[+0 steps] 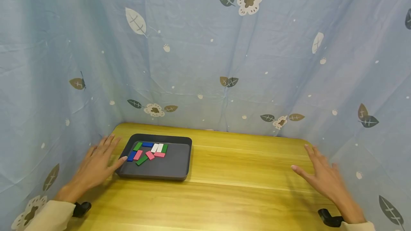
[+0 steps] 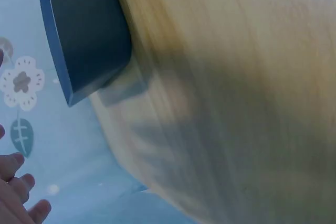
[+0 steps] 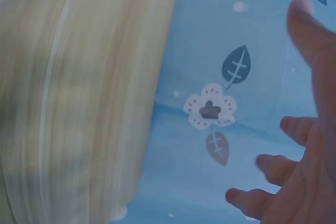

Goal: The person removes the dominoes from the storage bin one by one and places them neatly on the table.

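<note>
On the left half of the table a dark grey tray (image 1: 173,165) holds several small flat blocks in green, blue, white and pink, lying loose toward its left side. Among them are a green block (image 1: 142,160), a pink block (image 1: 150,155) and a blue block (image 1: 148,144). My left hand (image 1: 97,163) is beside the tray's left edge, fingers spread and holding nothing; whether its thumb touches the rim I cannot tell. Over the table's right side my right hand (image 1: 325,177) hovers with spread fingers, also holding nothing. The left wrist view shows the tray's outer wall (image 2: 94,35).
A yellow wood-grain table (image 1: 237,174) lies below. Blue curtains (image 1: 192,63) with flowers and leaves stand close behind it and on both sides. Each wrist carries a black mount, the left one (image 1: 81,209) and the right one (image 1: 330,219).
</note>
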